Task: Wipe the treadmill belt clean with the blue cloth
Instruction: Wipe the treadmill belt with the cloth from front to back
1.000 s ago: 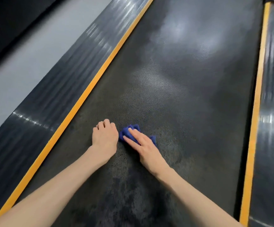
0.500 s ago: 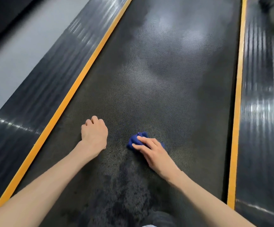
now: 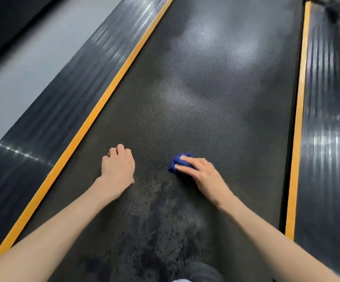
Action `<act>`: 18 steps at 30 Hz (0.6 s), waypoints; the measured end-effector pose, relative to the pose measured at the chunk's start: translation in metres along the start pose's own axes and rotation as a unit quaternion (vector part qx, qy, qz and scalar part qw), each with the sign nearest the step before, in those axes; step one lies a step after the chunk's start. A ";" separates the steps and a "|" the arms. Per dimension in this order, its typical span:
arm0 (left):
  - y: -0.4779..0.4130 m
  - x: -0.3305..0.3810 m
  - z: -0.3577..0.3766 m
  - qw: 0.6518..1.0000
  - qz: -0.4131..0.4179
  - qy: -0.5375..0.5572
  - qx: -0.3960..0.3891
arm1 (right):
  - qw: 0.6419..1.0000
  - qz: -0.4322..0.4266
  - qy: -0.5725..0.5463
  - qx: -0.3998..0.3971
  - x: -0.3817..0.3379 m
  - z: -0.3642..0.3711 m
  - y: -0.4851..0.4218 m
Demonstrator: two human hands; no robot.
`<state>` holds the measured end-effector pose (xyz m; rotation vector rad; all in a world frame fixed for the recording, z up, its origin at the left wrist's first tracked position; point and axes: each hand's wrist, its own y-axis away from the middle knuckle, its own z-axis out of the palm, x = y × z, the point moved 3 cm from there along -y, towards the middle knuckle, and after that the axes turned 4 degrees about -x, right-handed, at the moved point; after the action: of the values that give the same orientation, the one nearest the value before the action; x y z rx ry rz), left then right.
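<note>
The person is kneeling low over the belt point(image 3: 205, 119), mid-wipe. The right hand point(image 3: 202, 175) has the blue cloth point(image 3: 178, 160) bunched into a wad under its fingers point(image 3: 191, 160), which lie nearly straight across the top and press it flat to the belt. Only the wad's far edge pokes out beyond the fingertips, and the thumb is hidden, so I cannot tell whether it pinches the cloth as well. The left hand point(image 3: 118, 165) holds nothing. Its fingers are curled under and the knuckles rest on the belt, well to the side of the cloth, as a prop.

Behind the right wrist, toward the person, lies a dark blotchy patch point(image 3: 155, 231), which looks damp to me. Ahead of the fingertips the belt runs on long and dull with pale hazy marks, so I judge most of the job is left. The next move calls for steady downward pressure while the wad is pushed forward past the fingertips, and for the propping hand to be shifted along.

Counted: one cloth, two hands, one belt, two orange stripes point(image 3: 104, 102), two ribbed side rails point(image 3: 63, 98) outside them, and grey floor point(image 3: 22, 68) beyond.
</note>
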<state>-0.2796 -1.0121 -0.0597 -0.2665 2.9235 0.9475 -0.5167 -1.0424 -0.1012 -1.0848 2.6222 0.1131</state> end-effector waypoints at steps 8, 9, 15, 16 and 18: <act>-0.001 -0.003 -0.001 1.000 0.011 0.014 0.008 | 0.998 -0.010 -0.050 0.023 -0.054 0.022 -0.008; -0.001 -0.003 -0.002 1.000 0.013 0.016 0.006 | 0.997 -0.062 -0.037 -0.008 -0.051 0.021 -0.006; 0.006 -0.024 0.008 0.995 0.078 0.053 0.022 | 0.974 0.197 -0.082 0.076 0.049 -0.002 -0.067; 0.009 -0.031 0.010 0.994 0.090 0.061 0.019 | 0.958 0.246 -0.112 0.093 0.049 -0.002 -0.079; 0.013 -0.041 0.012 0.992 0.108 0.059 0.017 | 0.931 0.295 -0.185 0.110 0.022 0.002 -0.101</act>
<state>-0.2418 -0.9886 -0.0571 -0.0041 3.1220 0.9360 -0.4600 -1.1293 -0.1057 -0.1532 2.4423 0.1316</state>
